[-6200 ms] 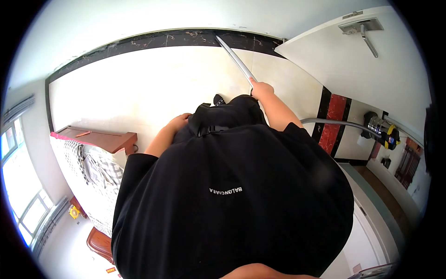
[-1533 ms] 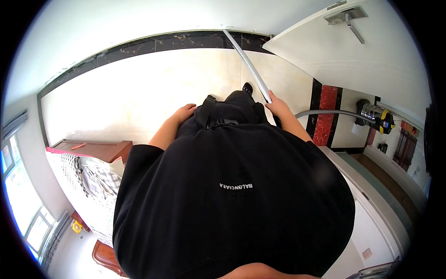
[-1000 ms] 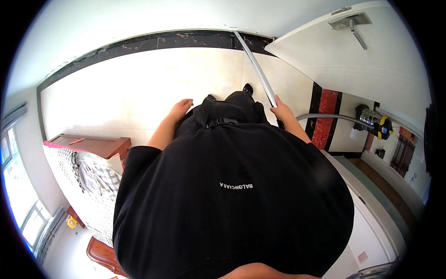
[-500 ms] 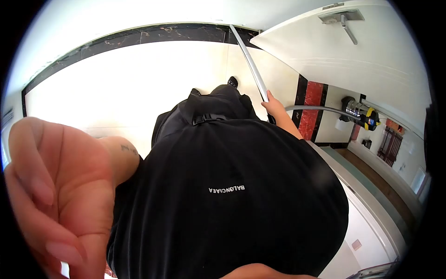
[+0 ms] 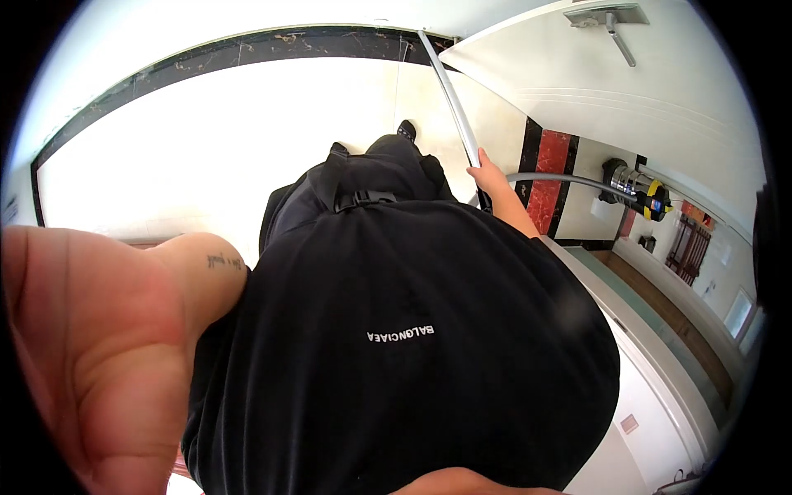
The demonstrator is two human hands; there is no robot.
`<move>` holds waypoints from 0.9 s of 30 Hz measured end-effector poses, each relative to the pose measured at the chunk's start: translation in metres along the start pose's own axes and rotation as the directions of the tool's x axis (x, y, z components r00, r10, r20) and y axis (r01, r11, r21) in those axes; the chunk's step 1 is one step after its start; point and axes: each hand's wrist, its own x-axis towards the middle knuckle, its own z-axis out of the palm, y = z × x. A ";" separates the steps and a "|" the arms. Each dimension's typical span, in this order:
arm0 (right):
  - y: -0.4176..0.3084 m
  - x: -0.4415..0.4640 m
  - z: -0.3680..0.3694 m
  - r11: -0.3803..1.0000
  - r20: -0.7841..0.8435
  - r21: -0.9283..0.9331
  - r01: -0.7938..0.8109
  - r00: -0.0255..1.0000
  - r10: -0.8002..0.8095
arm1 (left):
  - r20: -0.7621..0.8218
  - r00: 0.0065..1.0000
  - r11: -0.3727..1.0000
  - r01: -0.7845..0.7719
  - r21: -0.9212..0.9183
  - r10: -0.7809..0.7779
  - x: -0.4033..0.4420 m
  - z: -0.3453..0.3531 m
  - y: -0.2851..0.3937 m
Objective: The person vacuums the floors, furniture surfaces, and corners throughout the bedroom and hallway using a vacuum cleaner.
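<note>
My right hand (image 5: 488, 175) is closed around the lower end of a silver vacuum cleaner wand (image 5: 450, 95). The wand slants away past my feet, and its far end is at the dark marbled skirting (image 5: 247, 51) near the door's edge. A grey hose (image 5: 561, 176) runs from beside that hand to a vacuum cleaner (image 5: 635, 191) with a metal body and black and yellow parts, at the right. Large and close to the camera at the left is my left hand (image 5: 107, 346), palm showing. Its fingers are cut off or dark at the frame's edge, so their pose is hidden.
A white door (image 5: 569, 74) with a metal handle (image 5: 615, 33) stands at the upper right. Pale floor (image 5: 206, 140) stretches to the skirting. A red and black strip (image 5: 551, 177) crosses the floor beside the door. My black shirt (image 5: 396, 371) fills the middle.
My left hand has shifted left and down, taking its curled fingers mostly out of view. The wand's far end appears slightly higher and further right; my right hand keeps its grip.
</note>
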 end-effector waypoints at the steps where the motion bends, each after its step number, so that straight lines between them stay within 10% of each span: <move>1: 0.002 0.001 0.002 1.000 -0.014 0.008 0.018 1.000 -0.018 | -0.001 1.000 1.000 0.001 0.002 -0.001 -0.001 0.000 0.002; 27: 0.028 0.010 0.028 0.991 -0.020 0.117 -0.065 0.997 0.068 | -0.024 0.999 0.999 0.041 0.024 -0.041 -0.003 -0.004 0.001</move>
